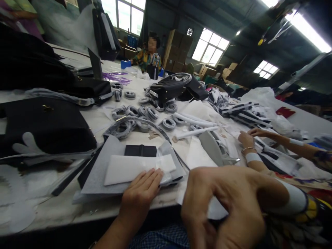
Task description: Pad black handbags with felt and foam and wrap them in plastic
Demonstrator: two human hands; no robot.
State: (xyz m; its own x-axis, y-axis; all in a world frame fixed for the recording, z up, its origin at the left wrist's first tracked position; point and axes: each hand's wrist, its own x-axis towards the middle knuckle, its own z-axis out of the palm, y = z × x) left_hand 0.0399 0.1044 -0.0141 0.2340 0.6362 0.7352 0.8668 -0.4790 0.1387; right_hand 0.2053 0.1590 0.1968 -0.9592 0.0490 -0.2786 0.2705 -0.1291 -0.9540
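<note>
My left hand (145, 188) lies flat, fingers stretched out, on the right part of a white foam strip (127, 169). Beneath the strip is a black bag flap or panel with a strap (141, 150), and clear plastic wrap (166, 159) bunches at its right end. These rest on a sheet of grey-white tissue paper (100, 173) over a dark bag, whose wrapped handle (147, 122) arches behind. Close to the camera, my right hand (223, 204) is raised with its fingers curled in; its fingertips are partly hidden, so what it holds, if anything, cannot be made out.
Black bags (49, 121) stand at left. Several coiled wrapped straps (150, 113) lie mid-table, near white foam tubes (194, 133) and another black bag (166, 88). A co-worker's hands (246, 140) handle wrapped pieces at right. Another person (149, 58) sits across the table.
</note>
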